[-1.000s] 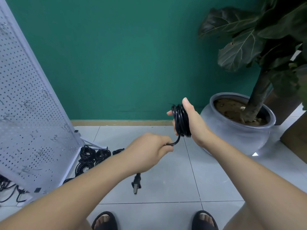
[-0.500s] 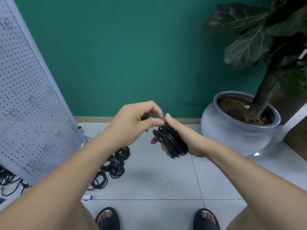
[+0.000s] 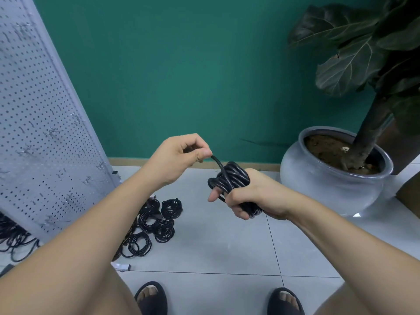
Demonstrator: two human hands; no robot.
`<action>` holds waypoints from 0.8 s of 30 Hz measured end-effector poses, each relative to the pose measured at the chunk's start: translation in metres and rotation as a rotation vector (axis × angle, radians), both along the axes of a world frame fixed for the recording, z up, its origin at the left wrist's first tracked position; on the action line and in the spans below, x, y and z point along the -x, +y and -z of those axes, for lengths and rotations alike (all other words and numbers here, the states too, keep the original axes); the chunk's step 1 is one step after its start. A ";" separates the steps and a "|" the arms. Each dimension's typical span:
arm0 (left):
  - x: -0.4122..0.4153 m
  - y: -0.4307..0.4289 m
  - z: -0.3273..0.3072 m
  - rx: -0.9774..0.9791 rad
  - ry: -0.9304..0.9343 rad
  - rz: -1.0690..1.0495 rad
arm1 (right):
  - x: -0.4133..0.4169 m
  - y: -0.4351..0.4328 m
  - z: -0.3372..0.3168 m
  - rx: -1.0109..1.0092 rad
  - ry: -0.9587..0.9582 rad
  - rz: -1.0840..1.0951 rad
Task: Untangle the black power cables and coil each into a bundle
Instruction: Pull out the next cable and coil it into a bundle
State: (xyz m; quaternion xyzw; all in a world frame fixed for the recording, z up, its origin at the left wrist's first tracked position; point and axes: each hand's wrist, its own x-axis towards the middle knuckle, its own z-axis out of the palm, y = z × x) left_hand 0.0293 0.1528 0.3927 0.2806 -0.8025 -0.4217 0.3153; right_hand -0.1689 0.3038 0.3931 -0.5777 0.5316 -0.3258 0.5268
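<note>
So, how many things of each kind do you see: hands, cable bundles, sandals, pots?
Bare hands: 2
Black coiled cable bundle held in both hands: 1
Black coiled cable bundles on grey tiled floor: 4 visible
Black sandals: 2
Grey round glazed plant pot: 1
Total: 10

Fig.: no legible text, labels, brands or nos. in view. Pegboard (image 3: 45,133), plant pot (image 3: 318,185) and cable bundle (image 3: 231,176) show no readable markings.
</note>
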 end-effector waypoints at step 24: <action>0.041 0.053 0.015 -0.307 0.056 0.079 | 0.000 0.015 -0.005 -0.128 -0.337 -0.209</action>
